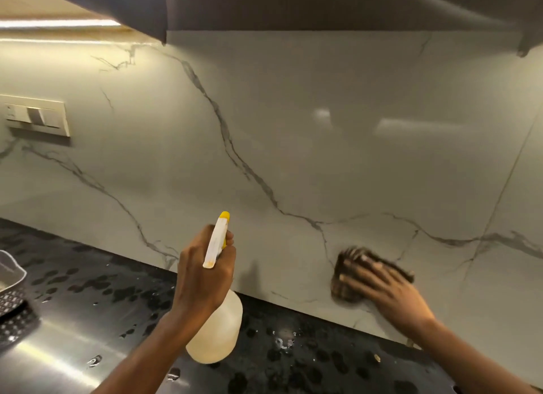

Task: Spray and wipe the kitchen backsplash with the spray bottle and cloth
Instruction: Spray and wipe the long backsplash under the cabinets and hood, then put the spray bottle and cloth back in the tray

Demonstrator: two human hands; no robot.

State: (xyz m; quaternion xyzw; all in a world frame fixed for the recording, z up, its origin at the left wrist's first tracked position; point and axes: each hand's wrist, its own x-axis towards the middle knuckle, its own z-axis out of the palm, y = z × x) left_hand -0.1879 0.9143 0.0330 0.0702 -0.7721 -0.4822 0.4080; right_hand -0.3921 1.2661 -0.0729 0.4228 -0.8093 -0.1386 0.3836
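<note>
Left hand: the left hand [202,273] is seen curled round the neck of the spray bottle [219,332], with the fingers wrapped at the trigger, below the white sprayer head.
Spray bottle: it is held above the countertop, tilted, with its yellow nozzle tip [224,216] pointed up and toward the wall; the translucent body is seen below the wrist and looks pale yellow.
Right hand: the right hand [388,288] is laid flat with the fingers spread and straight, pressed onto the cloth; its outline is blurred.
Cloth: the dark brown cloth [348,292] is pinned between the palm and the wall, low on the backsplash and just above the countertop edge; it is blurred as well.
Gap between hands: the bottle and the cloth are kept well apart, the bottle to the left.
Backsplash: a glossy white backsplash [293,129] with grey marble veins is seen across the whole view; soft light reflections are shown on its right part.
Countertop: a black speckled countertop [293,364] is met by the wall at its lower edge; droplets are scattered over it.
Steel surface: a brushed steel surface [58,358] is set into the counter at lower left, with a dark mesh item [11,305] at the frame edge.
Switch plate: a cream switch plate [36,117] is mounted on the wall at far left.
Overhead: a dark upper cabinet [293,6] is hung above, with a lit strip [58,23] beneath it at left.
</note>
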